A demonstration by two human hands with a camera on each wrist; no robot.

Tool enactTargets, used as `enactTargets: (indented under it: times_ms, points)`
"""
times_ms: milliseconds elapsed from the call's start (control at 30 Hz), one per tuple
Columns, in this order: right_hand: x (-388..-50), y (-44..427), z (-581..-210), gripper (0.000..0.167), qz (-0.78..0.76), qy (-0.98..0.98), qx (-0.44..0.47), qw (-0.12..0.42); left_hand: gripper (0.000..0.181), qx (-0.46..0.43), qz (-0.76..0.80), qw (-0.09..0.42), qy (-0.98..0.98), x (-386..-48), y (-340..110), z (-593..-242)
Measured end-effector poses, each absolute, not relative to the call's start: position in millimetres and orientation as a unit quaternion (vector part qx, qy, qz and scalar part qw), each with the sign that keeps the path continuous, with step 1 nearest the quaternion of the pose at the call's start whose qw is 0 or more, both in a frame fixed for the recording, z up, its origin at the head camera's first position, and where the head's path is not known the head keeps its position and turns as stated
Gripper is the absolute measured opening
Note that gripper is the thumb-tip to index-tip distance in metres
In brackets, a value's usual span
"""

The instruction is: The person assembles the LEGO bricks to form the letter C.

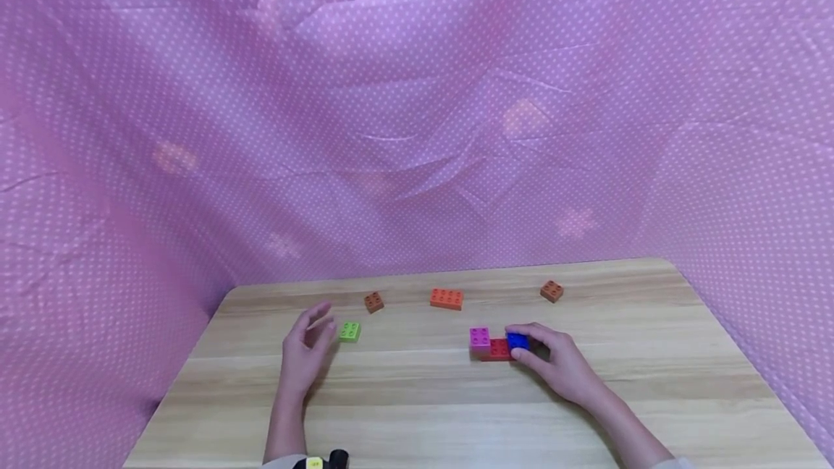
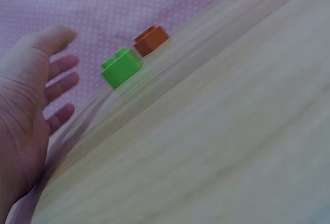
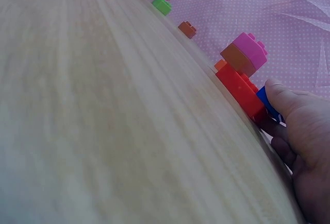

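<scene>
With thumb and fingers my right hand (image 1: 562, 365) pinches a blue brick (image 1: 517, 340) at the right end of a long red brick (image 1: 499, 349). On the red brick's left end stands a pink brick (image 1: 479, 337); the right wrist view shows a brown brick (image 3: 235, 59) between the pink and the red. Whether the blue brick is pressed fully down I cannot tell. My left hand (image 1: 305, 353) holds nothing, its fingers loosely bent, just left of a lime green brick (image 1: 350, 332) and apart from it.
Toward the back of the wooden table (image 1: 417, 411) lie a small brown brick (image 1: 373, 302), a long orange brick (image 1: 446, 300) and another brown brick (image 1: 552, 291) at the right. Pink dotted cloth (image 1: 417, 129) hangs behind the table and along its sides.
</scene>
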State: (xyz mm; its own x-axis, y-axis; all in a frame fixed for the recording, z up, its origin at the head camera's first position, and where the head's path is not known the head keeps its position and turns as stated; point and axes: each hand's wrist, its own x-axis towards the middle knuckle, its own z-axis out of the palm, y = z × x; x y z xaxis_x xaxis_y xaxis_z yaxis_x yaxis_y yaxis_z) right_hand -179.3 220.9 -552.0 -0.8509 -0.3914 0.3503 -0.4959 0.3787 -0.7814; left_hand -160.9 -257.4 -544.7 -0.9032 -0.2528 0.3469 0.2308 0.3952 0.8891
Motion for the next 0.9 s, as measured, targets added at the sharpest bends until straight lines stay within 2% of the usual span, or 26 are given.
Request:
enactTargets:
  times_ms: [200, 300, 633, 900]
  points:
    - [-178.9, 219.9, -551.2, 0.039, 0.488, -0.831, 0.263, 0.049, 0.058, -0.007, -0.517, 0.126, -0.847, -162.3, -261.8, -549.4]
    - [-178.9, 219.3, -550.2, 0.039, 0.488, -0.831, 0.263, 0.048, 0.063, -0.013, -0.496, 0.103, -0.862, -163.5, -261.0, -550.5]
    - [-179.8, 219.0, -547.9, 0.039, 0.483, -0.834, 0.261, 0.05, 0.049, -0.011, -0.482, 0.094, -0.871, -164.1, -258.1, -548.5]
    - [-179.8, 219.4, -550.9, 0.039, 0.483, -0.835, 0.259, 0.048, 0.046, -0.01, -0.508, 0.128, -0.852, -163.1, -252.2, -546.9]
